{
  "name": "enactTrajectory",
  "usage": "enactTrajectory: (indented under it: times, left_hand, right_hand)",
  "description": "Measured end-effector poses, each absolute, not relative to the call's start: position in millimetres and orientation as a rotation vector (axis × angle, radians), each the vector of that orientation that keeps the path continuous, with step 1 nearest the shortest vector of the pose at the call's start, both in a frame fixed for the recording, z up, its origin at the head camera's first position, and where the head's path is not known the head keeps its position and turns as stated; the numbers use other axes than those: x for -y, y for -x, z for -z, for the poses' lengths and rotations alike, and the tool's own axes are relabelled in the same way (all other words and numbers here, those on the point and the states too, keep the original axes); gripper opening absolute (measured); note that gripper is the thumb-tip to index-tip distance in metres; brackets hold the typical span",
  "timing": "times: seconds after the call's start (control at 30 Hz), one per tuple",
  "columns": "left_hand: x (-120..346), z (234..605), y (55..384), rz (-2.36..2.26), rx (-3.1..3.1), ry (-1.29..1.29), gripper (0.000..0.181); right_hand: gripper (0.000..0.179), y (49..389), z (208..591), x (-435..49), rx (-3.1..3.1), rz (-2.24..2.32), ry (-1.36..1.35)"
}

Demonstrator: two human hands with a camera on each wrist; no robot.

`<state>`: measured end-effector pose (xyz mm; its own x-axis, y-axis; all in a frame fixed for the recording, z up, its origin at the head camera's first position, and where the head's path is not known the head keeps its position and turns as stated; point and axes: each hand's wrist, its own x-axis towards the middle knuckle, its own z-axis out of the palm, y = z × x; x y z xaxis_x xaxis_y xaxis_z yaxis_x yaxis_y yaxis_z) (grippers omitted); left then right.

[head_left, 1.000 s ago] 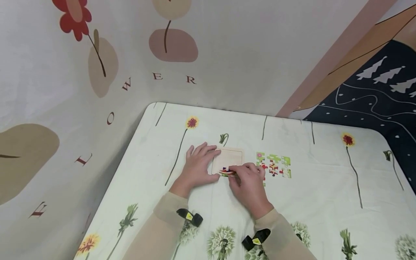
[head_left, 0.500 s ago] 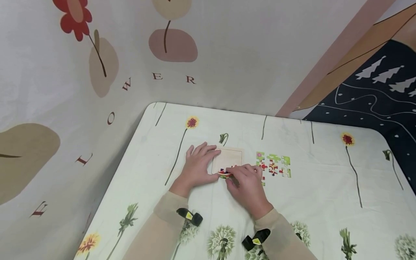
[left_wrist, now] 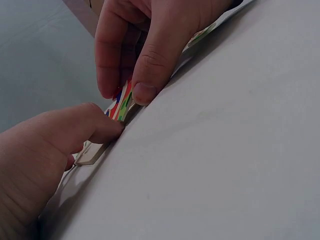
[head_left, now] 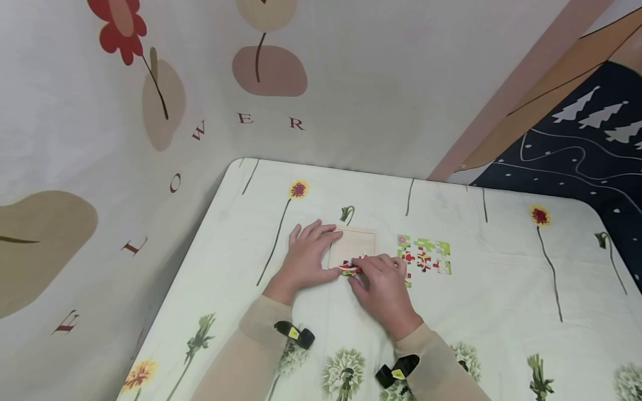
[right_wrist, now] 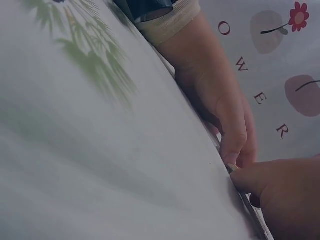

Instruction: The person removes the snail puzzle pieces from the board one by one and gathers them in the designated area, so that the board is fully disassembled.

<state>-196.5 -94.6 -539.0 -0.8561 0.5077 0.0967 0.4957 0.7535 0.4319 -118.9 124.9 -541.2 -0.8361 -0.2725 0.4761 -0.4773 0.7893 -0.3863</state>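
Observation:
A small wooden puzzle tray [head_left: 355,242] lies on the table, much of its pale inside bare. My left hand [head_left: 308,256] holds the tray's left side, index finger near the upper corner and thumb at the lower one. At the lower edge, my right hand [head_left: 382,281] pinches a colourful puzzle piece [head_left: 347,268], red, white, blue and green. The left wrist view shows this piece [left_wrist: 119,106] tilted at the tray's rim, close to my left thumb. How far it sits inside the tray is hidden. In the right wrist view, my right hand [right_wrist: 285,187] covers the piece.
Several loose puzzle pieces [head_left: 423,257], green and red, lie right of the tray, partly behind my right hand. A white flower-print cloth [head_left: 491,289] covers the table. A printed fabric wall [head_left: 351,111] rises behind it.
My right hand has shifted slightly left and down along the tray's lower edge with the puzzle piece. A bit of red now shows above its fingers. My left hand keeps its place.

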Motion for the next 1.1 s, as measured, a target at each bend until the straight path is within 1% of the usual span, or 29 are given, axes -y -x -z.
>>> enactTrajectory:
  times: [0.2, 0.47, 0.7, 0.87, 1.1]
  left_hand:
    - [95, 540, 196, -0.691, -2.923, -0.836, 0.08]
    - [94, 539, 197, -0.666, -2.927, -0.821, 0.08]
    - [95, 541, 198, -0.673, -2.932, -0.823, 0.08]
    - [96, 541, 197, -0.673, -2.932, -0.809, 0.082]
    - [95, 541, 197, -0.694, -2.921, -0.816, 0.083]
  right_hand:
    - [0.037, 119, 541, -125, 2.595, -0.754, -0.538]
    - [0.049, 119, 541, -124, 2.603, -0.76, -0.531]
    - [0.043, 119, 541, -122, 2.609, -0.785, -0.513]
    - [0.039, 117, 540, -123, 2.636, -0.895, -0.424]
    - [0.042, 107, 538, -149, 2.576, -1.04, -0.288]
